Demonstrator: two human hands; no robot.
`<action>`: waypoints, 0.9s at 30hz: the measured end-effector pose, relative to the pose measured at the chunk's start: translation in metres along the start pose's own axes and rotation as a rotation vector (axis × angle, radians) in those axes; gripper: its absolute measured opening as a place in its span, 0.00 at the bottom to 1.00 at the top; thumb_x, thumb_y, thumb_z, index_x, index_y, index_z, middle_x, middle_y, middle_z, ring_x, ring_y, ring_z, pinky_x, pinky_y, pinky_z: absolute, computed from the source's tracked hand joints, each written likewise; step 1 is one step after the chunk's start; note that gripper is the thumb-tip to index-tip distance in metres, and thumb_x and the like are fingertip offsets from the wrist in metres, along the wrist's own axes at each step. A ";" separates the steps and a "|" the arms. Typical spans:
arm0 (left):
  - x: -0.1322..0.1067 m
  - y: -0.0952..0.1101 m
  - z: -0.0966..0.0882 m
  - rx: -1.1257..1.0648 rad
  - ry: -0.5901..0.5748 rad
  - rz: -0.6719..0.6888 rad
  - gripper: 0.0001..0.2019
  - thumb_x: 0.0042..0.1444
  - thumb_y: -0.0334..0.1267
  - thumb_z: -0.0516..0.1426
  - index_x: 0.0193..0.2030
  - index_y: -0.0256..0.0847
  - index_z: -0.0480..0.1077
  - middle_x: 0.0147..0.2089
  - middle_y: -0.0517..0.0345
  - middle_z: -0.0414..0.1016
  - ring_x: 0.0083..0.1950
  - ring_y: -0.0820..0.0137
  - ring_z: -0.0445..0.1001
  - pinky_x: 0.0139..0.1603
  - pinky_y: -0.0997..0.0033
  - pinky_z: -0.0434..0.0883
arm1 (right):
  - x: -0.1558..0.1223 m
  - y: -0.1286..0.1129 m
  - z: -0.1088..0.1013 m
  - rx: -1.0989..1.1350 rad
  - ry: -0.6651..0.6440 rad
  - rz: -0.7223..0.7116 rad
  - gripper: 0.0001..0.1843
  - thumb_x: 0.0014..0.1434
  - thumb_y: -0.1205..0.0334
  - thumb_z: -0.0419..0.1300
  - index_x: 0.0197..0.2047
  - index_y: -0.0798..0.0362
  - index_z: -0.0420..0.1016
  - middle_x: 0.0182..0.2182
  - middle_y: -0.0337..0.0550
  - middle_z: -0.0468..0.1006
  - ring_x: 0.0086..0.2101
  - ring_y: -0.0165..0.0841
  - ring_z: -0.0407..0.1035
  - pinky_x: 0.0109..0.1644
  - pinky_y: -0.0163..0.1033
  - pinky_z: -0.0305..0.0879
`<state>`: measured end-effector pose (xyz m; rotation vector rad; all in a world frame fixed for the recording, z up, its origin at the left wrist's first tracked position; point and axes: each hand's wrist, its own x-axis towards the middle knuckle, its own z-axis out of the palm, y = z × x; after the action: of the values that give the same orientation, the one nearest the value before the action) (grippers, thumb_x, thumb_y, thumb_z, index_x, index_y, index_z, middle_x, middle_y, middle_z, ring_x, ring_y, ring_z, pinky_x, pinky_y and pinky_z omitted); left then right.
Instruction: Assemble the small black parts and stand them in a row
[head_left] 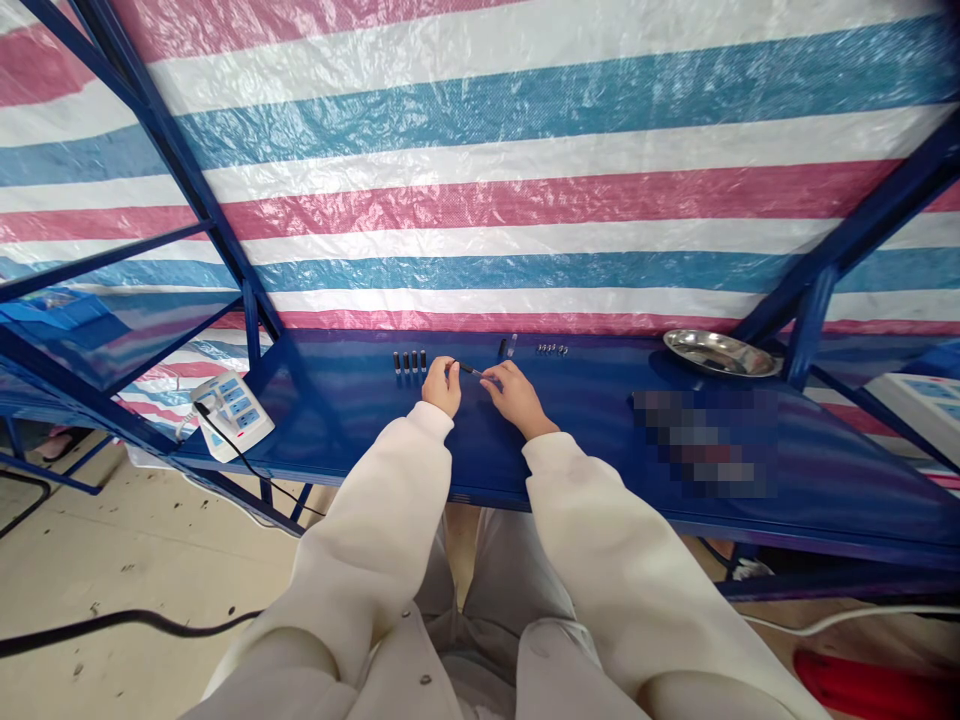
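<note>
Between my two hands is a thin pen, dark along its left part and lighter toward the right end. My left hand is closed on its dark end, and the fingers of my right hand pinch the lighter end. Left of my left hand, several short black cylinders with pale lower ends stand in a row. Behind my right hand are a small black piece and a clear piece, side by side. Farther right lies a row of several small shiny metal parts.
A round steel dish with dark items in it sits at the back right of the blue table. A blurred patch covers something in front of it. At the left edge is a white power strip with a black cable.
</note>
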<state>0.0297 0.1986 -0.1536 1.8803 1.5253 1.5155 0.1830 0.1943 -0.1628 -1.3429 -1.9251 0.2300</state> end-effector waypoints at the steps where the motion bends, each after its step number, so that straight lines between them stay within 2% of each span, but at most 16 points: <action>1: 0.000 0.000 0.000 0.003 0.004 0.001 0.07 0.60 0.37 0.47 0.38 0.39 0.64 0.39 0.52 0.70 0.38 0.72 0.70 0.40 0.73 0.67 | 0.000 0.002 0.001 -0.034 -0.007 0.028 0.08 0.57 0.62 0.52 0.36 0.52 0.72 0.34 0.46 0.69 0.33 0.34 0.65 0.38 0.38 0.61; 3: 0.000 -0.002 0.000 0.012 0.018 -0.008 0.07 0.60 0.36 0.47 0.38 0.38 0.65 0.39 0.52 0.71 0.39 0.71 0.70 0.41 0.72 0.67 | 0.000 0.006 0.003 -0.068 -0.024 0.075 0.07 0.56 0.64 0.52 0.34 0.52 0.71 0.31 0.45 0.69 0.32 0.34 0.64 0.37 0.38 0.61; 6: 0.000 -0.005 0.001 0.032 0.000 0.007 0.07 0.60 0.35 0.48 0.39 0.38 0.65 0.40 0.52 0.71 0.40 0.71 0.71 0.42 0.72 0.68 | 0.001 0.006 0.005 -0.004 0.025 0.078 0.08 0.55 0.64 0.51 0.35 0.53 0.70 0.29 0.44 0.68 0.30 0.34 0.64 0.36 0.38 0.61; 9: -0.001 -0.008 0.002 0.065 -0.094 0.078 0.07 0.58 0.34 0.49 0.39 0.38 0.66 0.40 0.52 0.72 0.41 0.70 0.71 0.43 0.71 0.68 | 0.003 0.001 0.005 0.115 0.070 0.004 0.10 0.57 0.60 0.50 0.37 0.53 0.70 0.28 0.43 0.68 0.29 0.33 0.63 0.37 0.38 0.61; 12: -0.002 -0.009 0.003 0.079 -0.209 0.139 0.06 0.57 0.33 0.50 0.38 0.39 0.67 0.41 0.51 0.73 0.43 0.69 0.72 0.45 0.69 0.69 | 0.003 -0.003 0.005 0.178 0.041 -0.061 0.12 0.57 0.56 0.50 0.36 0.52 0.70 0.28 0.43 0.69 0.28 0.33 0.63 0.36 0.38 0.61; 15: -0.002 -0.009 0.004 0.078 -0.292 0.142 0.06 0.56 0.31 0.50 0.38 0.40 0.68 0.41 0.52 0.74 0.42 0.68 0.73 0.46 0.68 0.69 | 0.002 -0.004 0.004 0.182 -0.009 -0.083 0.12 0.56 0.55 0.51 0.36 0.52 0.70 0.29 0.44 0.71 0.29 0.33 0.63 0.36 0.39 0.61; 18: -0.001 -0.009 0.003 0.076 -0.323 0.137 0.07 0.55 0.30 0.51 0.37 0.40 0.68 0.39 0.54 0.75 0.42 0.69 0.73 0.46 0.68 0.70 | 0.002 -0.004 0.002 0.130 -0.056 -0.094 0.10 0.56 0.56 0.51 0.34 0.51 0.70 0.29 0.44 0.72 0.29 0.33 0.64 0.35 0.38 0.60; 23: -0.002 -0.004 -0.001 0.088 -0.288 0.068 0.06 0.54 0.32 0.52 0.37 0.40 0.69 0.39 0.54 0.75 0.40 0.69 0.73 0.43 0.69 0.70 | 0.010 -0.007 -0.002 -0.006 -0.140 -0.100 0.09 0.55 0.59 0.52 0.26 0.51 0.68 0.26 0.43 0.71 0.26 0.31 0.63 0.31 0.35 0.56; 27: -0.003 0.002 -0.004 0.122 -0.204 -0.043 0.07 0.55 0.36 0.53 0.39 0.40 0.68 0.35 0.55 0.74 0.34 0.71 0.72 0.38 0.70 0.69 | 0.025 0.004 -0.003 0.003 -0.121 -0.010 0.08 0.53 0.58 0.55 0.29 0.52 0.69 0.27 0.42 0.74 0.27 0.31 0.65 0.32 0.35 0.58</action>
<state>0.0274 0.1940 -0.1521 1.9864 1.5836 1.1954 0.1840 0.2165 -0.1504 -1.3442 -2.0300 0.3149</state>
